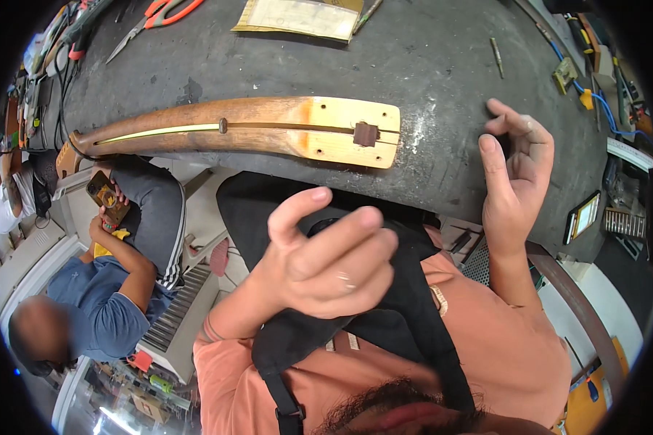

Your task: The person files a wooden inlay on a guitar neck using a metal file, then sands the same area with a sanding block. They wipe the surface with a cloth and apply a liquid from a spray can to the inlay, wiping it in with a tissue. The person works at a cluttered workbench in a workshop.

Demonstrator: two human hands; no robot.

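A wooden guitar neck (261,112) lies on the dark workbench near its front edge, its pale heel to the right. Several screw holes mark the heel, and a small dark brown square piece (366,133) sits over the central groove there. A pale yellow-green strip (159,133) runs along the groove farther left, ending at a small brown piece (222,126). My left hand (330,254) hovers in front of the neck, fingers loosely bent, thumb apart, with nothing visible in it. To the right of the heel, my right hand (516,170) is raised, fingers half curled and apart from the thumb, holding nothing I can see.
Orange-handled scissors (154,22) and a yellowish paper packet (297,18) lie toward the back. A thin short rod (497,58) lies behind my right hand. Tools and a blue cable (602,101) crowd the right side. At left, a seated person (116,290) holds a phone.
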